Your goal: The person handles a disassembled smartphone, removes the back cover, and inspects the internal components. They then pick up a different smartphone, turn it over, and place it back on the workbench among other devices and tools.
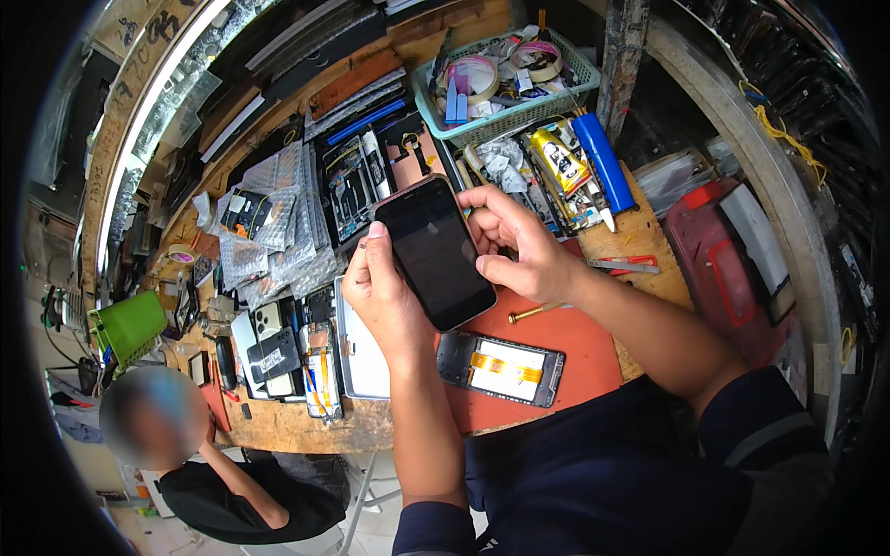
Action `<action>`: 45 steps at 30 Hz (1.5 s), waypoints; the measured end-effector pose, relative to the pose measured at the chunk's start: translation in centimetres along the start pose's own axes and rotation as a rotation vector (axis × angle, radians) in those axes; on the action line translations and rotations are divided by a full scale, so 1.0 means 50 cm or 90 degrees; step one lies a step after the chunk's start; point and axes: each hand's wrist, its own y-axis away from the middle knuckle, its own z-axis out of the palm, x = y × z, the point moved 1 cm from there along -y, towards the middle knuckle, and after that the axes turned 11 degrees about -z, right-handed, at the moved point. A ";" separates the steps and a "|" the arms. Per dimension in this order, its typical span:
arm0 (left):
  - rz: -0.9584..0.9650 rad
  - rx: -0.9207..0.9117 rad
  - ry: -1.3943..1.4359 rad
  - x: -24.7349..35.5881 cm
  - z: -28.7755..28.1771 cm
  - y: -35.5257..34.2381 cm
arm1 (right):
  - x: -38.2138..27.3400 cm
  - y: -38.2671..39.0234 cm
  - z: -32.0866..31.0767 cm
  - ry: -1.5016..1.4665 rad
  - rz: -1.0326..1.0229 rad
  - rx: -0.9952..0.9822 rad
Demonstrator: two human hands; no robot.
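A smartphone (pixel 436 255) with a dark screen is held up over the bench, its face toward me. My left hand (pixel 382 296) grips its left edge, thumb along the side and the other fingers hidden behind. At its right edge, my right hand (pixel 514 243) has its fingers curled against the side, the thumb near the lower right of the screen. Below the phone, an opened phone (pixel 505 369) with a white battery and an orange flex cable lies on a red-brown mat (pixel 593 357). A brass-coloured screwdriver (pixel 536 313) rests just beyond it.
A green basket (pixel 510 120) of tape rolls stands at the back, with a yellow tube (pixel 560 159) and a blue cylinder (pixel 603 162) near it. Bubble-wrapped packs (pixel 278 222) and phone parts (pixel 278 357) crowd the left. Another person (pixel 250 500) sits at lower left.
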 end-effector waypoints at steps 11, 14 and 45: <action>-0.013 0.030 -0.009 0.000 0.002 -0.001 | 0.000 0.000 0.001 -0.010 -0.002 -0.007; -0.008 0.024 -0.001 0.002 0.005 0.000 | -0.002 -0.001 0.001 -0.003 -0.009 -0.009; -0.002 0.021 -0.009 0.004 0.013 0.004 | 0.020 -0.003 0.002 0.021 -0.028 0.011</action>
